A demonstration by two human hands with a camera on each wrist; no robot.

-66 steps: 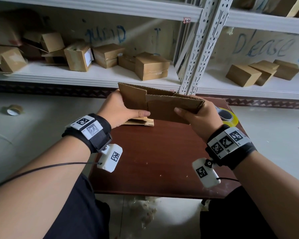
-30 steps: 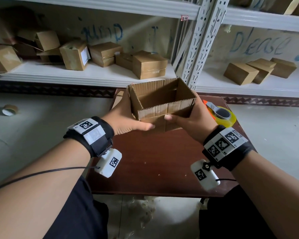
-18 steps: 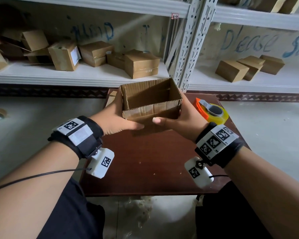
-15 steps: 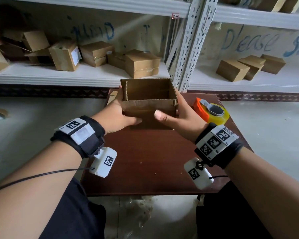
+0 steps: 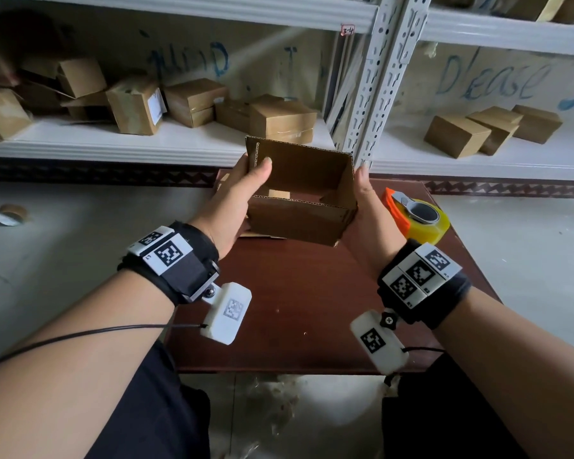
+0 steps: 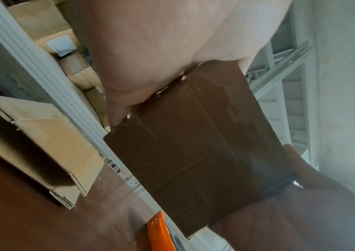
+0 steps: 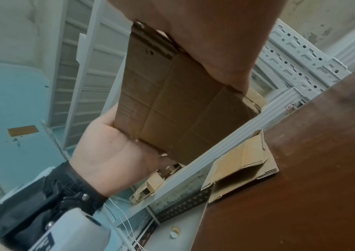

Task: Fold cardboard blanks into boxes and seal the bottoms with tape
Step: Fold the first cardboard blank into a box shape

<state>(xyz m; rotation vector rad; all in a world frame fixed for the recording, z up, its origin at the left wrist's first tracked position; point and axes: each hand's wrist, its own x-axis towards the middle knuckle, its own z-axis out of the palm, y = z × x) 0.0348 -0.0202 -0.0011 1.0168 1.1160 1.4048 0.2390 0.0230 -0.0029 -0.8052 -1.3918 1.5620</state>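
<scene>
Both hands hold one opened cardboard box (image 5: 300,207) in the air above the far half of a dark reddish-brown counter (image 5: 295,306). The left hand (image 5: 234,202) grips the box's left end, its thumb hooked over the rim onto the inner wall. The right hand (image 5: 367,210) grasps the right end, palm against the outer wall and a fingertip showing at the top corner. From the wrist views, the underside of the box faces the counter with its bottom flaps folded in, seams visible and bare of tape; inside, a gap between the flaps shows from the head view.

Just beyond the left hand, a stack of flat cardboard blanks (image 7: 243,163) lies on the counter's far-left corner, partly hidden behind the box in the head view. Just right of the right hand, a yellow tape roll in an orange dispenser (image 5: 418,217) sits at the counter's right edge.

Beyond both hands runs a white metal shelf rack (image 5: 383,81) with perforated uprights. Its lower shelf carries finished brown boxes (image 5: 193,101) past the left hand, jumbled at mixed angles, and three more boxes (image 5: 491,129) past the right hand. Blue handwriting marks the board behind them. The pale floor (image 5: 80,246) lies around the counter; well left of the left hand, a brown tape roll (image 5: 9,214) rests on it.
</scene>
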